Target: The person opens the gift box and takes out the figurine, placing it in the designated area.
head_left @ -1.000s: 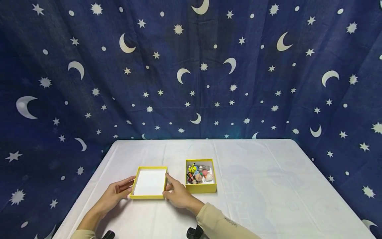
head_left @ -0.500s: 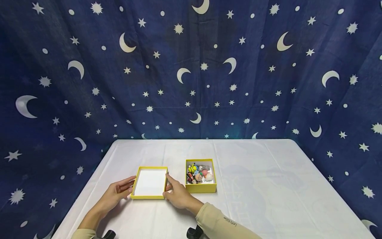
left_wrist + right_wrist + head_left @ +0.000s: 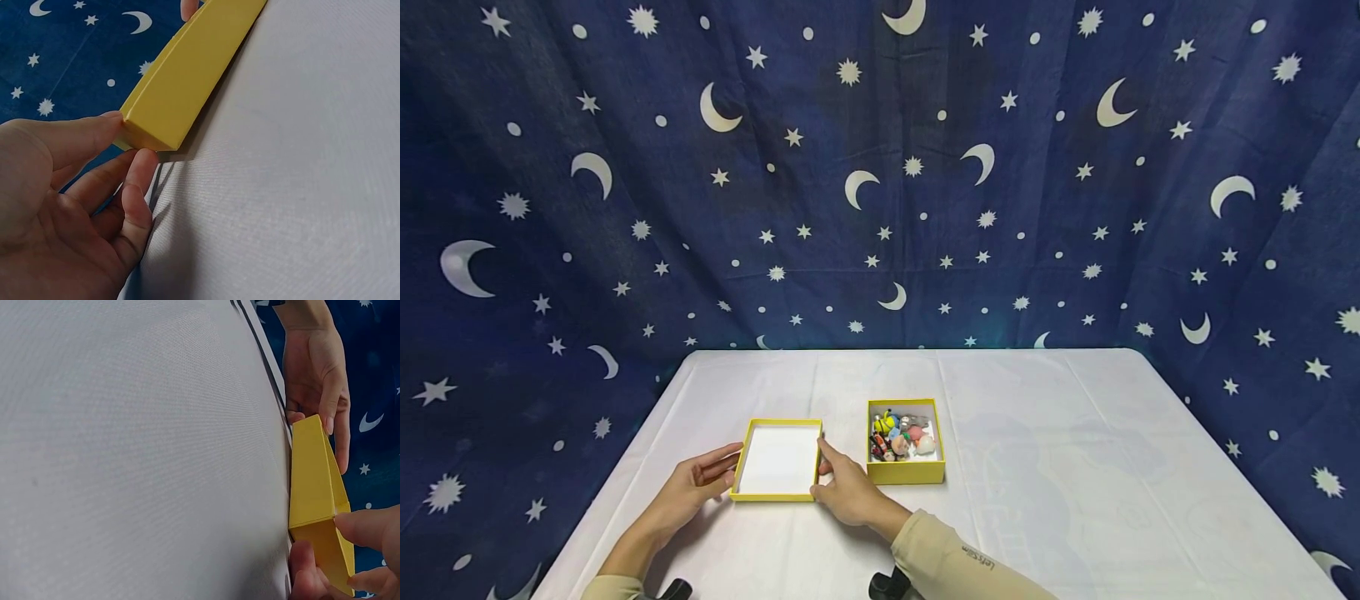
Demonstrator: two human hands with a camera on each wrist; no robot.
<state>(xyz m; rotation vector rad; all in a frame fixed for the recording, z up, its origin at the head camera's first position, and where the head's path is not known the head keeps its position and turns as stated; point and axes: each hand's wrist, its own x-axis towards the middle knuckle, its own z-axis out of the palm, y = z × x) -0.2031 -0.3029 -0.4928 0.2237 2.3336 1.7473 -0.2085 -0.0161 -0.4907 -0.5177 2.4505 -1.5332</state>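
- Far left, low: tan left sleeve (image 3: 610,588), a black wrist piece (image 3: 676,590) beside it.
- Left hand (image 3: 681,492): at left side of the shallow box, thumb on its upper edge, fingers curling below at the near corner. Gripping it, per left wrist view.
- Shallow yellow box (image 3: 778,458): left of centre on the table, between both hands. Open side up, white inside. Whether its base sits fully on the cloth, cannot tell.
- Right hand (image 3: 848,492): at right side of the same box, thumb at the near corner, fingers along the side wall and under. Gripping too, per right wrist view.
- Deeper yellow box (image 3: 906,473): upright, just right of the shallow one, near the right hand. Holds small figures in a jumble: a yellow-and-black striped one (image 3: 884,424) at back left, a whitish one (image 3: 925,445) at right. Others too small to name.
- Right sleeve (image 3: 962,560): tan, dark lettering.
- White-covered table (image 3: 1075,492) runs on rightward; behind everything, blue curtain (image 3: 925,192) with pale moons, stars, dots.
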